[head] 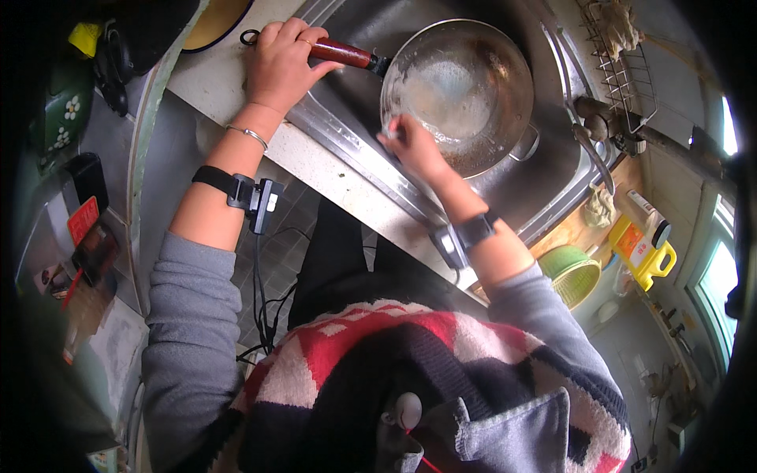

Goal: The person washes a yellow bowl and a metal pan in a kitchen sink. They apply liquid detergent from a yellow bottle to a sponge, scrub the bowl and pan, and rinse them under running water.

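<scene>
My left hand [281,68] grips the reddish-brown wooden handle [343,53] of a metal wok [502,88] at its outer end, close to the hanging ring. The wok rests tilted in a stainless steel sink [349,112], with cloudy, foamy water [452,97] pooled in its bottom. Brown stains mark the inner wall. At the near rim, my right hand [417,148] is bent inward with curled fingers. Something small and pale shows at those fingertips, but blur hides what it is and whether the hand holds it. A small loop handle [525,143] sticks out opposite the long one.
A speckled pale countertop [319,171] borders the sink on my side. Right of the basin are a faucet [591,127], a wire rack [618,65], a green plastic basket [571,272] and a yellow jug [641,251]. An enamel basin [216,23] stands at upper left. Cables [260,295] hang from my left wrist device.
</scene>
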`<control>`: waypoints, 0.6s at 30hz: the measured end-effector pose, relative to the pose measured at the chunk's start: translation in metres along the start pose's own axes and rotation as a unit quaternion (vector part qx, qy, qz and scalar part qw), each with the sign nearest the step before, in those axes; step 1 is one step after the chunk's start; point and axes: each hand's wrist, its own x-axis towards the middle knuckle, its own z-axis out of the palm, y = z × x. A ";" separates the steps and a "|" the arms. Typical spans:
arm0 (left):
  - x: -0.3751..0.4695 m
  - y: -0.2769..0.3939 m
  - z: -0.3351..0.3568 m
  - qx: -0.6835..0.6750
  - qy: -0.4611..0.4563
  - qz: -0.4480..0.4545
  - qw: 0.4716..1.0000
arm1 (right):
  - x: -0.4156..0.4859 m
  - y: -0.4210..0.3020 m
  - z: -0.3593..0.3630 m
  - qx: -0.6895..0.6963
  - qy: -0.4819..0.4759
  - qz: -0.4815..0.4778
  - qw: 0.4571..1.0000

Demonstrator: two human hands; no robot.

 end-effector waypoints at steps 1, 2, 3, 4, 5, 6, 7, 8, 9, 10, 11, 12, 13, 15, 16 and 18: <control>-0.001 0.000 0.000 -0.013 -0.002 -0.007 1.000 | -0.002 0.000 0.001 -0.041 -0.019 0.030 0.999; -0.001 0.000 0.000 -0.009 0.000 -0.006 1.000 | -0.001 0.000 0.001 -0.052 -0.007 0.010 0.999; -0.002 0.000 0.000 -0.013 0.002 -0.009 1.000 | -0.002 0.000 0.001 -0.025 0.014 -0.028 0.999; -0.001 -0.001 0.001 -0.017 0.012 -0.004 1.000 | 0.005 0.000 0.003 0.002 0.034 -0.063 0.997; -0.001 -0.002 0.001 -0.019 0.020 0.000 1.000 | 0.006 0.002 0.003 0.027 0.051 -0.101 0.993; -0.001 -0.002 0.001 -0.020 0.029 0.005 0.999 | 0.016 0.002 0.008 0.040 0.090 -0.117 0.988; 0.001 -0.003 0.001 -0.016 0.037 0.008 0.999 | 0.016 0.005 0.008 0.060 0.092 -0.072 0.991; 0.001 -0.003 0.001 -0.016 0.039 0.011 0.999 | 0.024 0.005 0.014 0.085 0.098 -0.042 0.991; 0.000 -0.002 0.000 -0.019 0.038 0.011 0.999 | 0.022 0.007 0.014 0.124 0.102 -0.057 0.985; 0.000 -0.001 -0.001 -0.015 0.032 0.012 0.999 | 0.022 0.006 0.017 0.157 0.109 -0.077 0.979; -0.001 0.000 -0.004 -0.013 0.040 0.023 0.999 | 0.017 0.006 0.017 0.067 0.073 -0.025 0.995; 0.000 0.002 -0.005 -0.007 0.034 0.026 0.999 | 0.011 0.008 0.014 -0.023 0.034 0.017 0.999; 0.001 0.004 -0.006 -0.002 0.031 0.029 0.999 | 0.008 0.009 0.010 -0.116 -0.008 0.061 0.991; 0.002 0.005 -0.009 0.009 0.021 0.022 1.000 | 0.006 0.013 0.001 -0.097 -0.037 0.047 0.993; 0.002 0.006 -0.010 0.016 0.016 0.017 1.000 | 0.007 0.010 -0.001 -0.081 -0.016 0.009 0.997; 0.003 0.007 -0.011 0.009 0.033 0.025 0.999 | 0.019 -0.002 -0.006 -0.027 0.044 0.005 0.999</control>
